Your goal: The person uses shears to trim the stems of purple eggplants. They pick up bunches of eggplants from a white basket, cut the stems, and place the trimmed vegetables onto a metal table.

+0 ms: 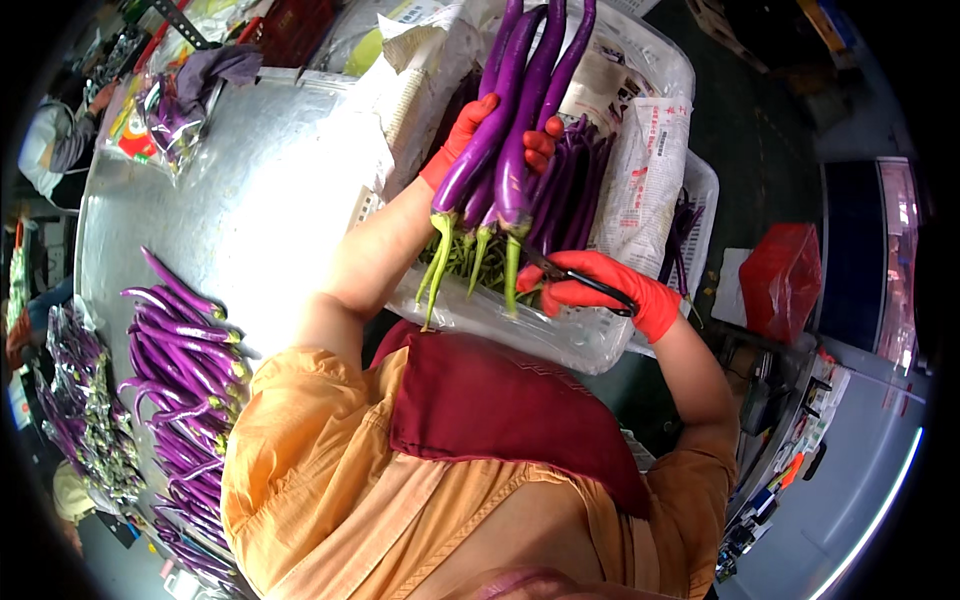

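Note:
My left hand [487, 142], in a red glove, is closed around a bunch of several long purple eggplants [517, 112] with long green stems pointing towards me. Scissors with black handles [592, 285] are in my gloved right hand [611, 289], their blades beside the eggplant stems. Below the bunch stands a white plastic crate [585, 341] lined with clear plastic film and newspaper [649, 180]. More eggplants [577, 195] lie in it, their green stems [491, 262] towards me. Whether the scissor blades touch a stem cannot be told.
A metal table [150, 202] at the left bears a long pile of eggplants [184, 360] and bagged produce [169, 120]. Beyond its left edge are wrapped eggplants [86, 405] and a person [56, 146]. Another white crate [701, 202] and a red plastic-covered object [784, 281] are at the right.

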The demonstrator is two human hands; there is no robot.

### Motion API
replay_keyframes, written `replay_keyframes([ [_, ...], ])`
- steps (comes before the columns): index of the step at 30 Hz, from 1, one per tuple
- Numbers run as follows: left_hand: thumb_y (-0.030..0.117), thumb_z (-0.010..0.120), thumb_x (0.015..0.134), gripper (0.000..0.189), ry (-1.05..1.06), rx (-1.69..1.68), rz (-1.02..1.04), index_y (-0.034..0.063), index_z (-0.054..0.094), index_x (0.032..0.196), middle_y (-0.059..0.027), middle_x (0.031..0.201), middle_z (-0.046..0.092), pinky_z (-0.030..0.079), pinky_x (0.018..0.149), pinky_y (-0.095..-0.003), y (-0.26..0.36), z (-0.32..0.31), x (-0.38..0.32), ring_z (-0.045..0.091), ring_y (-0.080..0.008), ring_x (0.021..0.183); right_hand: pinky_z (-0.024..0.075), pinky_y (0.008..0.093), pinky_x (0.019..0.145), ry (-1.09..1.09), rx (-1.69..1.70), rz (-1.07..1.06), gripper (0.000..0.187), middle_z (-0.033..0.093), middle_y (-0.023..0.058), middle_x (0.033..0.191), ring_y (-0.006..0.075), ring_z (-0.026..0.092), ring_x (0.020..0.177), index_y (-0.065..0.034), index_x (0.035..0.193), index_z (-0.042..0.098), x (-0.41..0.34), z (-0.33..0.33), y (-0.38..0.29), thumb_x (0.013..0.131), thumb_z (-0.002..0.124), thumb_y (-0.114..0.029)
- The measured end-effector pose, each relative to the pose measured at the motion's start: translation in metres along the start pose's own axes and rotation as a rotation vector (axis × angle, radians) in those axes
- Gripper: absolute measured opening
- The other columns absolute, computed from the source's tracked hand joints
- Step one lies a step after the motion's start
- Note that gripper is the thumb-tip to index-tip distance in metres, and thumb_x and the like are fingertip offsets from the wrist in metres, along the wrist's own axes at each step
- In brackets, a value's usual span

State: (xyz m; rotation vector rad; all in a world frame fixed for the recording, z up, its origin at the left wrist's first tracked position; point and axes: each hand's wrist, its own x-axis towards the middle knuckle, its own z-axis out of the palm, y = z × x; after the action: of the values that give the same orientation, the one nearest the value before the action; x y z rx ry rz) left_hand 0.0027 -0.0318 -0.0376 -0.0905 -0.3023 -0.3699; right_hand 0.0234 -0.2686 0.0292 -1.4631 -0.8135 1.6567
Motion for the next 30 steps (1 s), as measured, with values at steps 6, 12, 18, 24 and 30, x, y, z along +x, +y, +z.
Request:
replay_keyframes([
  [6, 0.038, 0.073, 0.081, 0.07, -0.077, -0.006, -0.025, -0.005, 0.043, 0.129, -0.0111, 0.105, 0.053, 0.047, 0.083, -0.0292, 0.002, 0.0, 0.0, 0.053, -0.017, 0.09, 0.0484, 0.0253, 0.074, 0.108, -0.066, -0.029, 0.031, 0.066, 0.0007, 0.092, 0.0068, 0.059, 0.081, -0.0002, 0.117, 0.063, 0.013, 0.008, 0.003, 0.091, 0.063, -0.017],
  [12, 0.04, 0.074, 0.079, 0.069, 0.079, 0.222, -0.006, -0.0049, 0.046, 0.122, -0.007, 0.091, 0.05, 0.045, 0.083, -0.0261, 0.019, 0.003, -0.01, 0.051, -0.0178, 0.087, 0.05, 0.0273, 0.066, 0.303, -0.252, 0.257, 0.03, 0.069, 0.0056, 0.088, 0.0084, 0.061, 0.074, -0.0027, 0.107, 0.068, -0.012, 0.002, -0.003, 0.09, 0.068, -0.027],
  [18, 0.042, 0.076, 0.077, 0.073, 0.058, 0.208, 0.072, -0.0053, 0.044, 0.122, -0.0053, 0.091, 0.048, 0.044, 0.082, -0.0236, 0.017, 0.007, -0.008, 0.048, -0.0141, 0.084, 0.0496, 0.0363, 0.07, 0.272, -0.541, -0.176, 0.036, 0.069, 0.014, 0.084, 0.0283, 0.066, 0.077, -0.0005, 0.105, 0.066, 0.004, -0.001, 0.008, 0.086, 0.069, -0.031],
  [24, 0.039, 0.07, 0.082, 0.067, 0.141, 0.411, 0.032, -0.008, 0.047, 0.124, -0.0087, 0.092, 0.053, 0.046, 0.084, -0.0261, 0.018, 0.001, -0.011, 0.053, -0.0173, 0.087, 0.0472, 0.0394, 0.066, 0.3, -0.611, 0.045, 0.032, 0.065, 0.0202, 0.082, 0.0335, 0.065, 0.077, -0.0048, 0.103, 0.066, 0.029, 0.003, -0.013, 0.085, 0.067, -0.031],
  [30, 0.029, 0.067, 0.084, 0.051, 0.521, 0.731, 0.131, -0.004, 0.056, 0.122, -0.0095, 0.096, 0.063, 0.052, 0.074, -0.029, 0.018, 0.013, -0.011, 0.062, -0.0164, 0.083, 0.0509, 0.0323, 0.078, 0.242, -0.552, 0.088, 0.032, 0.07, 0.0144, 0.096, 0.0219, 0.067, 0.086, -0.0018, 0.11, 0.065, -0.001, -0.003, 0.009, 0.087, 0.066, -0.023],
])
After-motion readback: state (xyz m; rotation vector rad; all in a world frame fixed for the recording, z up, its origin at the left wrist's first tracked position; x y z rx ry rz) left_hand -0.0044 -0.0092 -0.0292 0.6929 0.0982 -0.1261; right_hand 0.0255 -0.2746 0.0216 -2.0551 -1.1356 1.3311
